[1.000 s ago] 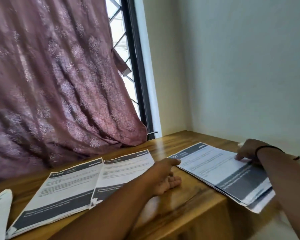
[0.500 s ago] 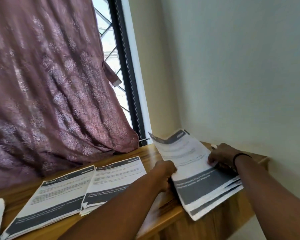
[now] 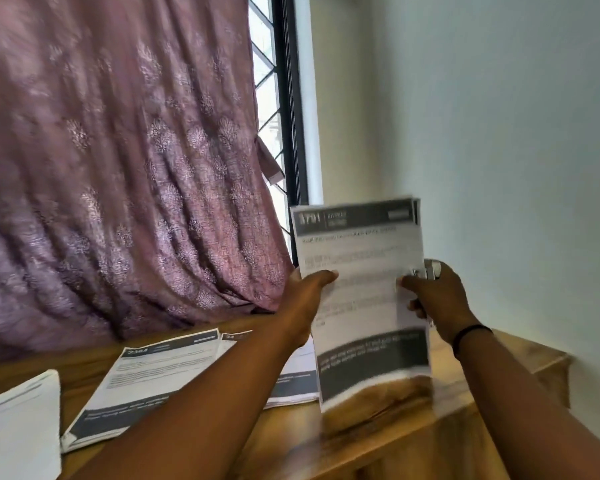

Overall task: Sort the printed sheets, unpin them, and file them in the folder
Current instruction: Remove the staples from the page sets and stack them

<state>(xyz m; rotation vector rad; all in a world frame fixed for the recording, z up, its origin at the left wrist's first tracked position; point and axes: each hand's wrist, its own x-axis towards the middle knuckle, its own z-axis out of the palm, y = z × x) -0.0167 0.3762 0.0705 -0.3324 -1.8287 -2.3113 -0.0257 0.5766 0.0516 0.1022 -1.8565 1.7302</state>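
A stack of printed sheets (image 3: 361,292) stands upright above the wooden table (image 3: 378,441), between both hands. The left hand (image 3: 307,292) grips its left edge; the right hand (image 3: 433,296) grips its right edge, also holding a small metal object, blurred.

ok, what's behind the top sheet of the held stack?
More sheet edges peek out at the held stack's top right corner, so further pages sit behind. Their print is covered. The right hand also holds something metallic.
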